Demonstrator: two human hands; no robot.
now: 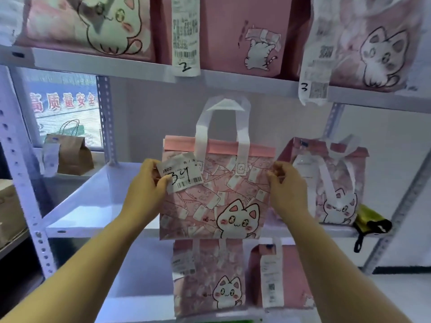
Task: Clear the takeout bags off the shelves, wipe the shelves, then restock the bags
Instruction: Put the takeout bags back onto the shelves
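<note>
**Item 1. Pink non-woven takeout bag, white cat print, white loop handles**. Held upright in front of the white metal middle shelf, its base level with the shelf's front lip. Whether it rests on the lip cannot be told.

**Item 2. Left hand**. Fingers curled round the bag's left edge, thumb pressing on the white paper receipt marked "34".

**Item 3. Right hand**. Fingers closed in a pinch on the bag's right edge.

**Item 4. Second pink cat-print bag**. Stands on the same shelf, just beside the held bag's right side.

**Item 5. Yellow-and-black folded object**. Sits at the shelf's front edge, partly overhanging.

**Item 6. Brown paper bag with twisted handles**. On a neighbouring surface to the left, well apart.

**Hazards, as judged.**
- The thumb could drag and tear or peel the receipt, losing the order number.
- An edge-only grip on soft fabric may let the loaded bag sag or slip.
- A sideways swing could tip the neighbouring bag or nudge the overhanging object off.
- The raised handles might catch the receipts hanging from the shelf above.
</note>
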